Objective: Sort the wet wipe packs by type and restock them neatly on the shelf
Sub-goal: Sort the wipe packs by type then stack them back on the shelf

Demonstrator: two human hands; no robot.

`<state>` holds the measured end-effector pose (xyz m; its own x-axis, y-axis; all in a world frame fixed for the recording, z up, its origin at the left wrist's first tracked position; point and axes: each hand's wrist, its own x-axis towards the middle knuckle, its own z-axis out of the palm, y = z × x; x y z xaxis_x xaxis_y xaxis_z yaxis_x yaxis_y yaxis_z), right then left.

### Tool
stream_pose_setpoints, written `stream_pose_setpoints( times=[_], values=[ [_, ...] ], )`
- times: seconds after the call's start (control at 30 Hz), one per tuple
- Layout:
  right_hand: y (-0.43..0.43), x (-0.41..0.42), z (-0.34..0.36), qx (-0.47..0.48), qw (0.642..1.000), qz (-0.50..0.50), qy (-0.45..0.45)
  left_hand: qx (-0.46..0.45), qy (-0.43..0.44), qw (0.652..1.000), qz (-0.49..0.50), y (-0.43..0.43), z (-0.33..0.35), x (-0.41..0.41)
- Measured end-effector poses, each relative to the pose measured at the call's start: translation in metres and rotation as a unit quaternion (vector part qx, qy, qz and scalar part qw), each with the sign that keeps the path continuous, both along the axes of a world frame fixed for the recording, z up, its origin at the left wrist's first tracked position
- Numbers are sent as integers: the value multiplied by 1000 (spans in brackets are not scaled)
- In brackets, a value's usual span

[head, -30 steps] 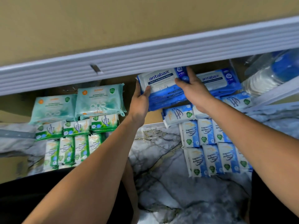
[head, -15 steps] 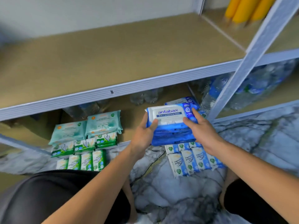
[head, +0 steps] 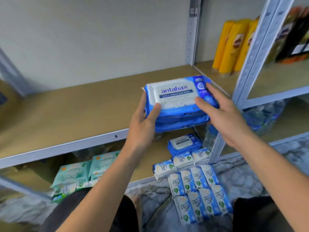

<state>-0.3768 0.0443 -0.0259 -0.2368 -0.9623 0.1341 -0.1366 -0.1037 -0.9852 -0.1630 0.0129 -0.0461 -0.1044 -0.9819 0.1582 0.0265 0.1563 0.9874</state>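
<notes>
Both my hands hold a stack of large blue Antabax wipe packs (head: 177, 97) above the front edge of the bare wooden shelf (head: 75, 106). My left hand (head: 143, 123) grips the stack's left side, my right hand (head: 222, 111) its right side. Another blue Antabax pack (head: 184, 143) lies on the lower shelf below. Several small blue-and-white packs (head: 197, 185) lie in rows on the marble floor. Large mint-green packs (head: 87, 171) and small green packs (head: 66, 191) sit at the lower left.
A grey metal shelf post (head: 247, 61) stands right of the held stack. Yellow bottles (head: 234, 46) stand on the neighbouring shelf at the right. Plastic water bottles (head: 264, 118) lie on the lower right shelf. My knees in dark clothing are at the bottom.
Both hands have lifted the blue Antabax stack from the lower shelf up to the level of the shelf above. My view has tilted upward.
</notes>
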Motion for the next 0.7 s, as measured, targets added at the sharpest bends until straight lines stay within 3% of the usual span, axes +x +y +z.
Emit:
stream_pose_setpoints(
  times=[0.13,0.3,0.47,0.7],
  values=[
    [-52,8,8,-25,1000,-14,-12,-21,-31,999,15,-59,12,0],
    [-86,14,-10,8,1000,28,11,-54,-116,991,46,-86,-1,9],
    [-94,8,-19,-12,994,17,108,-42,-170,981,80,-92,-10,16],
    [-94,-13,-24,-48,984,-6,170,-125,-200,968,90,-87,-9,21]
  ],
)
